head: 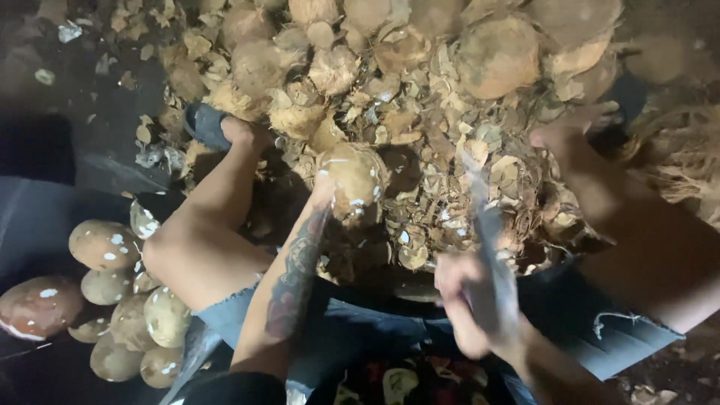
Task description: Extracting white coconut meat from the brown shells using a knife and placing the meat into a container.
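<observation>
My left hand [330, 184] steadies a peeled coconut [354, 184] against the near edge of the husk pile [420, 112] between my knees — fingers mostly hidden behind it, so I take it as a cupping hold from the side. It looks hard, round and fairly heavy, its shaved skin likely slick, best gripped around its widest part. My right hand [469, 304] is closed on a blurred knife [487, 247], forearm raised, blade angled toward the pile.
</observation>
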